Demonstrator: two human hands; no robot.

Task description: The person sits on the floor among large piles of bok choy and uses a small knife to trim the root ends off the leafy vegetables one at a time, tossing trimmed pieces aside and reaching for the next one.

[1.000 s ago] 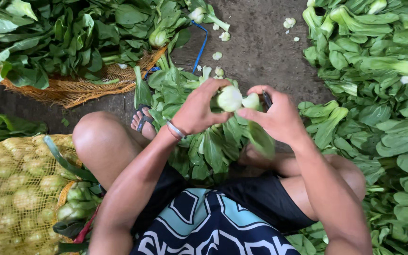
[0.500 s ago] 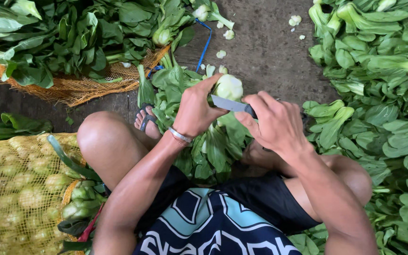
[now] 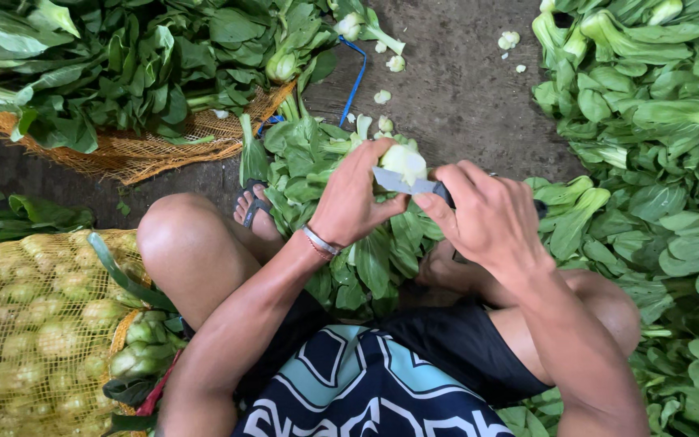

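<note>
All around the hands, greens everywhere: a great loose pile of leafy heads (image 3: 657,121) off to the right of the right hand, another heap on an orange net (image 3: 123,154) up and to the left of the left hand, and a yellow mesh sack (image 3: 34,324) of trimmed pale heads down by the left elbow. Between the two hands, above the knees, sits the bok choy head (image 3: 404,162), pale whitish-green at its stubby base, dark leaves hanging down beneath the left hand (image 3: 353,202). That hand is closed round the stalks just below the base. Good spot, I'd say: the base looks firm and crisp, while the leaves look soft, light and easily bruised. Probably damp and a bit slippery too. The right hand (image 3: 487,218) is wrapped tight on a dark knife handle, the blade (image 3: 398,182) lying flat against the base. Small pale trimmings (image 3: 383,96) dot the concrete floor (image 3: 463,89) beyond the fingers.
</note>
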